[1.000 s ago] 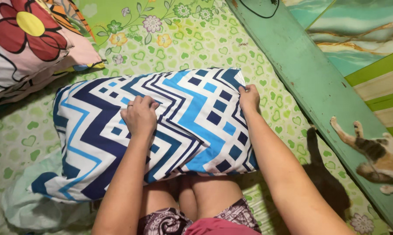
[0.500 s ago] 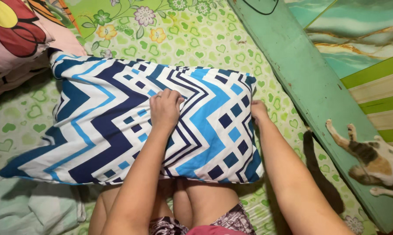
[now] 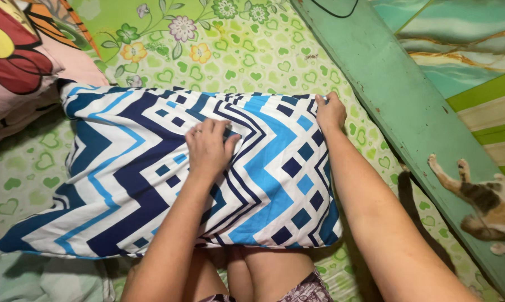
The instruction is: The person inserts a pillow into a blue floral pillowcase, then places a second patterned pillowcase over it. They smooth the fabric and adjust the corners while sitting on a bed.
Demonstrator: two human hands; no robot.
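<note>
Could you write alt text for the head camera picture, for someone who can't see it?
Two bare hands work a blue, navy and white zigzag pillowcase on a green heart-print bedsheet: the left hand presses its middle, the right hand pinches its far right corner. A calico cat lies on the floor beyond the green wooden bed rail.

Both arms are bare with no sleeves, the left hand point(image 3: 207, 146) and right hand point(image 3: 330, 112) wear no rings or gloves, and patterned dark shorts point(image 3: 303, 293) cover the lap.
</note>
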